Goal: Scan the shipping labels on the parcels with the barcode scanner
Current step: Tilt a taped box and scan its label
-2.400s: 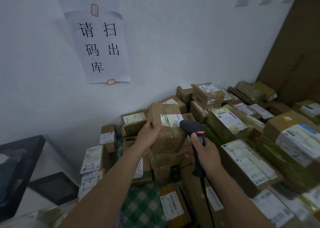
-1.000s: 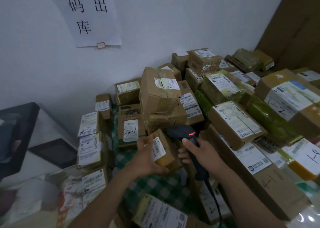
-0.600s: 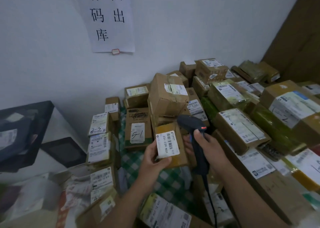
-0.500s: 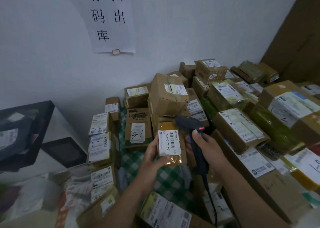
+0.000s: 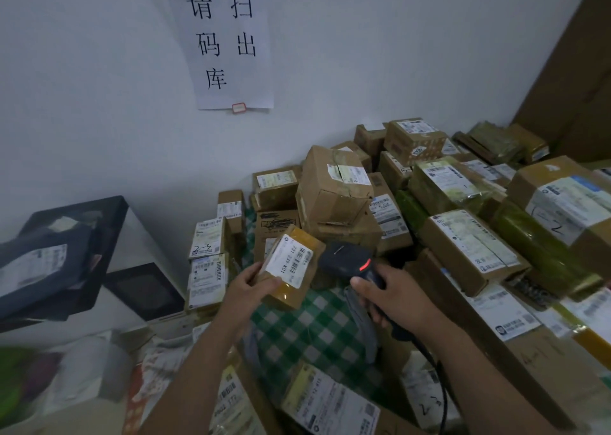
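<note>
1. Nearest you, a flat parcel (image 5: pixel 330 401) lies label-up between your forearms, at the lower edge of the view.
2. Your right grip (image 5: pixel 393 299) is clamped round the handle of the black barcode scanner (image 5: pixel 347 261). A red light (image 5: pixel 364 265) glows on top of its head, and its dark cable (image 5: pixel 439 378) runs down past your right forearm.
3. Your left grip (image 5: pixel 251 285) is clamped on the small parcel (image 5: pixel 294 269), thumb on top and fingers underneath. It holds the parcel tilted above the green checked cloth (image 5: pixel 307 332) that covers the desk.
4. The small parcel's white shipping label (image 5: pixel 291 259) faces up towards you, with its barcode and printed digits showing. The scanner's head sits just beside the parcel's right edge.
5. Behind the two grips rises a pile of brown boxes, with a dented carton (image 5: pixel 334 186) on top of it. More labelled parcels (image 5: pixel 469 249) crowd the desk to your right.
6. To the left, a dark tray (image 5: pixel 59 256) holds a grey bag.
7. Farthest off, a paper sign (image 5: pixel 228 41) with black characters hangs on the white wall (image 5: pixel 396 54).
</note>
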Available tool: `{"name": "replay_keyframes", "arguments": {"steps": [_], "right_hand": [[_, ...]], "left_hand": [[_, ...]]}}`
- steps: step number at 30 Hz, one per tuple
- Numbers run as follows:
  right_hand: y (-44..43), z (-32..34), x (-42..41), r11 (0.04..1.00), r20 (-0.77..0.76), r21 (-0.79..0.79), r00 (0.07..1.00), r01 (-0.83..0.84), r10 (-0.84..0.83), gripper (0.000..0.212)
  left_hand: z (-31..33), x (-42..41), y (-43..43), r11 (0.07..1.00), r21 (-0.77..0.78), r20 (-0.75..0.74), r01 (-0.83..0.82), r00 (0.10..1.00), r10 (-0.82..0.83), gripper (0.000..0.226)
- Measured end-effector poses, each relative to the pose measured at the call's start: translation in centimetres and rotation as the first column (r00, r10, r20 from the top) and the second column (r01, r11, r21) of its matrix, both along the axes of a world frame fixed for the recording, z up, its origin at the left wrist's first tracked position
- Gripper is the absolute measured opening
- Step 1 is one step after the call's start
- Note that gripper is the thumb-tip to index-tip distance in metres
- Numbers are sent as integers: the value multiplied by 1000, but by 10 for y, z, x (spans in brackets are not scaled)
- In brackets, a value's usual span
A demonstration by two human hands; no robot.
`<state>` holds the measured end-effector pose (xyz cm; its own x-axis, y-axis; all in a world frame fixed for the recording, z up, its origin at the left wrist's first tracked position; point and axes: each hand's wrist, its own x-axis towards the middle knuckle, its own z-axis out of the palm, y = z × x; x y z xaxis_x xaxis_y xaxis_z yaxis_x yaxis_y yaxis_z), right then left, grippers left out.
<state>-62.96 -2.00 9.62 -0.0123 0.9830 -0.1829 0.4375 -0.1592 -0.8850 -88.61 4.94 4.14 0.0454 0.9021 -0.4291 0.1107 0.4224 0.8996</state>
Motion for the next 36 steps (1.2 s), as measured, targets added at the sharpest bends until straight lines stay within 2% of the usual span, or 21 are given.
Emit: {"name": "replay_keyframes", "arguments": {"steps": [3, 6, 9, 10, 12, 15, 18, 25, 27, 30, 36], "right_hand": [[-2, 5, -4, 998, 88, 1, 994, -62, 62, 23], [-3, 10, -7, 995, 106, -15, 989, -102, 103, 18], [-5, 14, -10, 991, 145, -22, 980, -136, 137, 15], [-6, 15, -10, 990, 154, -24, 978, -137, 140, 15], [-5, 17, -10, 990, 164, -28, 976, -141, 143, 15], [-4, 20, -8, 986, 163, -41, 972, -162, 167, 19], [-4, 21, -7, 981, 150, -58, 970, -185, 192, 21], [-5, 17, -6, 976, 120, -71, 969, -207, 214, 24], [-6, 16, -4, 980, 102, -71, 976, -185, 192, 26], [-5, 13, 5, 992, 54, -53, 991, -117, 120, 35], [-3, -1, 25, 994, -33, -42, 995, 98, -99, 35]], "left_hand": [[0, -15, 3, 1000, -8, -49, 13, 999, -13, 72], [1, -24, 3, 999, -1, -81, 47, 996, -47, 71], [2, -29, 3, 997, 13, -86, 82, 993, -81, 98], [1, -31, 4, 996, 5, -82, 92, 992, -92, 99], [0, -34, 5, 996, -7, -55, 87, 995, -88, 87], [1, -37, 7, 998, -12, -48, 65, 997, -66, 87], [0, -39, 9, 998, -8, -63, 69, 996, -69, 75], [-8, -34, 10, 997, 21, -144, 80, 987, -76, 72], [-12, -31, 11, 996, 16, -170, 92, 981, -88, 73], [-13, -21, 9, 995, -11, -217, 100, 971, -100, 52], [-35, 14, 7, 958, -258, -204, 124, 962, -179, 53]]}}
